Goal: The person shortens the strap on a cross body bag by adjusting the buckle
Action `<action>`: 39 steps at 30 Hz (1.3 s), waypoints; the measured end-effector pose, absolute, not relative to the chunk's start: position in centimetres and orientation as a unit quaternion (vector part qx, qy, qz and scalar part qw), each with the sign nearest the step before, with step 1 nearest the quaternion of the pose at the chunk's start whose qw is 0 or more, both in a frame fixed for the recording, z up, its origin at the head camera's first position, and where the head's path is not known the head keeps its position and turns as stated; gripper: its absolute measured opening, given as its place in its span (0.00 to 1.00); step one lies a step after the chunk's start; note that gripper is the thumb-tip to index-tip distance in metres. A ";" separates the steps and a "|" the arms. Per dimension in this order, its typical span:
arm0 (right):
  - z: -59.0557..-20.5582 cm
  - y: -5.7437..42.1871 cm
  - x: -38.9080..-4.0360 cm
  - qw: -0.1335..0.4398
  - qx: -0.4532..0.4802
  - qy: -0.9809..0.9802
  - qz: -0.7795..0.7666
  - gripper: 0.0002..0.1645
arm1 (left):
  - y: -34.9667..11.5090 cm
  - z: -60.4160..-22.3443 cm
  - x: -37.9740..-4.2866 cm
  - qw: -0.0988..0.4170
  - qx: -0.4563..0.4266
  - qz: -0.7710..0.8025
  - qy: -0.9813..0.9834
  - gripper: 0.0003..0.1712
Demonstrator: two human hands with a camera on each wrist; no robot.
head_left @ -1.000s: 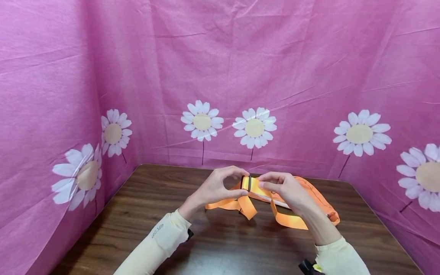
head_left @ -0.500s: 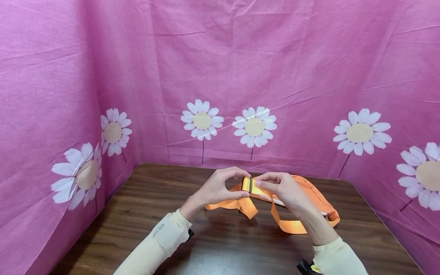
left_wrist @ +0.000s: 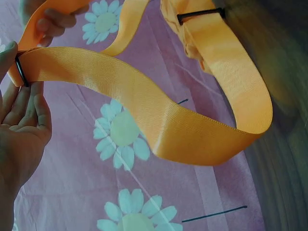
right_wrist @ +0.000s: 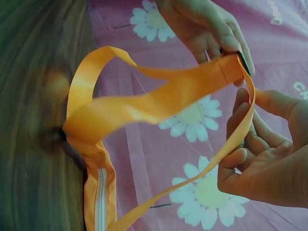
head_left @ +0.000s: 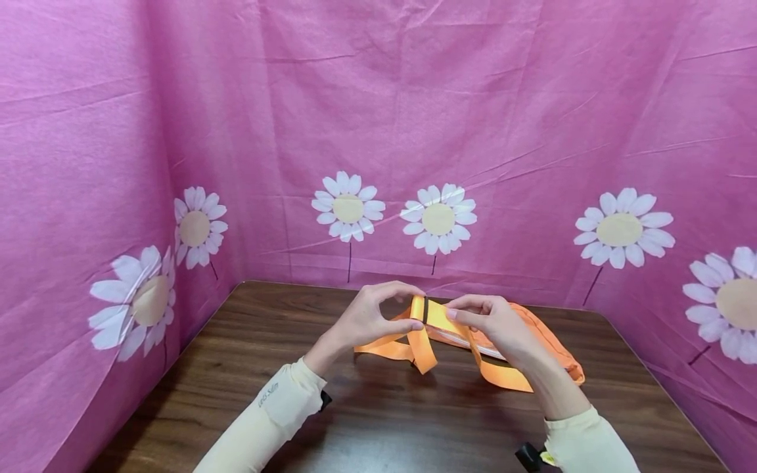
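An orange bag (head_left: 547, 338) with a white zipper (right_wrist: 101, 199) lies toward the back right of the table, partly behind my right hand. Its flat orange strap (left_wrist: 139, 108) loops up off the table. Between thumb and fingers, my left hand (head_left: 367, 318) holds a black strap slider (head_left: 425, 310) by its edges, with the webbing threaded through it. Just right of the slider, my right hand (head_left: 497, 325) pinches the strap between thumb and fingertips. A loose strap length hangs below each hand. The left wrist view shows another black slider (left_wrist: 199, 15) nearer the bag.
The dark wood-grain table (head_left: 378, 420) extends in front of and to both sides of the hands. A pink cloth (head_left: 378, 118) printed with white daisies stands behind the table and along its sides.
Over the last half second, my left hand has risen slightly and shifted left, tilting the slider. My right hand has moved slightly right, still pinching the strap. The bag stays in place.
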State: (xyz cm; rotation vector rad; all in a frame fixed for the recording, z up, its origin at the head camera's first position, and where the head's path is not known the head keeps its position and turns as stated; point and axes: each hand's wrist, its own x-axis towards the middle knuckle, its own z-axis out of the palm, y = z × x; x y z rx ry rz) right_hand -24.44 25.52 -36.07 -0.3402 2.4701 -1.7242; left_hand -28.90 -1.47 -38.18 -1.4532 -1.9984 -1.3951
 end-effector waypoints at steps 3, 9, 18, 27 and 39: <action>-36.0 25.9 -24.4 0.056 -0.113 0.811 -0.571 0.22 | -1.8 -38.0 -28.9 0.150 -0.492 -0.493 -0.701 0.28; -35.9 25.6 -24.2 0.064 -0.113 0.802 -0.582 0.24 | -1.8 -38.0 -28.8 0.140 -0.484 -0.503 -0.702 0.29; -36.0 25.2 -23.9 0.080 -0.138 0.763 -0.627 0.21 | -1.5 -38.0 -28.5 0.120 -0.479 -0.509 -0.705 0.30; -36.0 24.8 -23.7 0.098 -0.153 0.722 -0.667 0.17 | -1.2 -38.1 -28.5 0.102 -0.485 -0.513 -0.701 0.30; -36.5 23.5 -23.7 0.093 -0.110 0.721 -0.678 0.18 | -0.4 -38.5 -28.1 0.093 -0.476 -0.524 -0.701 0.30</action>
